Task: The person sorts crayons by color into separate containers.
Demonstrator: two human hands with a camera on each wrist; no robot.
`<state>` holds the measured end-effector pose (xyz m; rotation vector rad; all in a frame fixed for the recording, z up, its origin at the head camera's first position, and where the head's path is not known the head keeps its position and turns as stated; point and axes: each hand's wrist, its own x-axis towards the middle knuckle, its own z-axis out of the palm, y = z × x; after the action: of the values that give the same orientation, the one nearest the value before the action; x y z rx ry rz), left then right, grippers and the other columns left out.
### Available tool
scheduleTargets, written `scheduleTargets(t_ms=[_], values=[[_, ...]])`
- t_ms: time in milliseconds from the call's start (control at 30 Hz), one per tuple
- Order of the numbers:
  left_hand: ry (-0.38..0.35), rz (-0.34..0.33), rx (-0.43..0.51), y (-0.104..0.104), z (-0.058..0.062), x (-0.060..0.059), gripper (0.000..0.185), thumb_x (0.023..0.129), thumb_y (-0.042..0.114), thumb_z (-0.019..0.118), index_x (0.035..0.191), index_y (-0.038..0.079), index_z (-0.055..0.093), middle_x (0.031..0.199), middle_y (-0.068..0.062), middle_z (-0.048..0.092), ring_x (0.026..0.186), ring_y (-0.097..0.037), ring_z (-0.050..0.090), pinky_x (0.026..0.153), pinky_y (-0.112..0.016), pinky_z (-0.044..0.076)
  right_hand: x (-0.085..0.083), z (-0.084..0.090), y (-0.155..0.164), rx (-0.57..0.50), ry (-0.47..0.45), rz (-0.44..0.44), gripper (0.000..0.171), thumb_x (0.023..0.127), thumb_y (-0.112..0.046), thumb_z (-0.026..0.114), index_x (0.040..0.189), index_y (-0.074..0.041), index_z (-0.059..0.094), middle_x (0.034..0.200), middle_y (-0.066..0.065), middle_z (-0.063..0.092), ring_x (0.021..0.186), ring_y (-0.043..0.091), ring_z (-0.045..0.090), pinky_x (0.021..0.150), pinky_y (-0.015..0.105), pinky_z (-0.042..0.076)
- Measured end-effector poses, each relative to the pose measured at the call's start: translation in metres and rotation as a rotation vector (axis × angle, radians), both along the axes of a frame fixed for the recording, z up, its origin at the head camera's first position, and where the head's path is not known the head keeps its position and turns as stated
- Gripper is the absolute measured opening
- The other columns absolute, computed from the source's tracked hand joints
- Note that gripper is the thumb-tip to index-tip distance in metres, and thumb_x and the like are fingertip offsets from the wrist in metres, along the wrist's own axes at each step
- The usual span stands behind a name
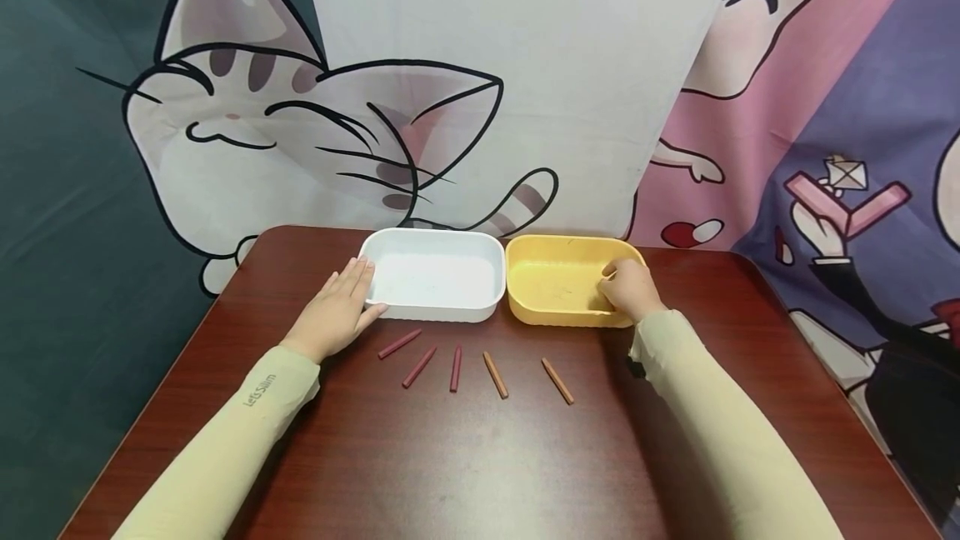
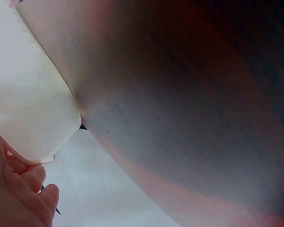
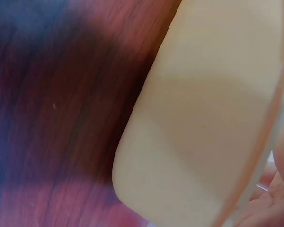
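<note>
Near the middle of the frame, two shallow plastic tubs stand side by side on a dark red-brown wooden table [image 1: 480,457], their near walls touching or all but touching. The left hand [image 1: 335,315] lies flat on the table against the left end of the white tub [image 1: 435,277], fingers straight and close together, thumb along the tub's near wall; it grips nothing. The left wrist view shows the same white wall close up, with fingertips [image 2: 35,177] just beside its corner. The right hand [image 1: 630,288] is curled over the near right rim of the yellow tub [image 1: 558,282], fingers hooked inside the wall and holding it; the right wrist view shows only the tub's outer wall and a sliver of palm.

In front of the tubs, toward lower centre, five crayons lie apart in a loose fan on the table: three maroon crayons [image 1: 420,366] on the left and two orange-brown crayons [image 1: 495,374] on the right. Neither hand touches them. Both arms wear pale cream sleeves [image 1: 247,415].
</note>
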<state>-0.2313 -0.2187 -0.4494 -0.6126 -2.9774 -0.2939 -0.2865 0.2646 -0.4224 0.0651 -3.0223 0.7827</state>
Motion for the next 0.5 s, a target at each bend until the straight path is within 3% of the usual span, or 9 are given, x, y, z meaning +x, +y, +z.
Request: scheduleTargets(t_ms=[300, 500], values=[[-0.007, 0.000, 0.003, -0.001, 0.000, -0.001, 0.076, 0.106, 0.041, 0.050, 0.156, -0.010, 0.023, 0.164, -0.027, 0.020, 0.153, -0.041, 0.015, 0.122, -0.057, 0.018, 0.021, 0.013, -0.013, -0.079, 0.062, 0.023, 0.036, 0.092, -0.013, 0.053, 0.121, 0.007, 0.064, 0.105, 0.026, 0.071, 0.088, 0.034, 0.069, 0.083, 0.048, 0.054], [-0.006, 0.000, 0.002, -0.002, -0.002, 0.000, 0.077, 0.106, 0.041, 0.050, 0.156, -0.010, 0.022, 0.164, -0.027, 0.019, 0.153, -0.041, 0.015, 0.122, -0.057, 0.018, 0.042, 0.022, -0.027, -0.131, 0.178, 0.046, 0.032, 0.093, -0.013, 0.054, 0.118, 0.004, 0.065, 0.101, 0.022, 0.071, 0.089, 0.035, 0.069, 0.077, 0.046, 0.055]])
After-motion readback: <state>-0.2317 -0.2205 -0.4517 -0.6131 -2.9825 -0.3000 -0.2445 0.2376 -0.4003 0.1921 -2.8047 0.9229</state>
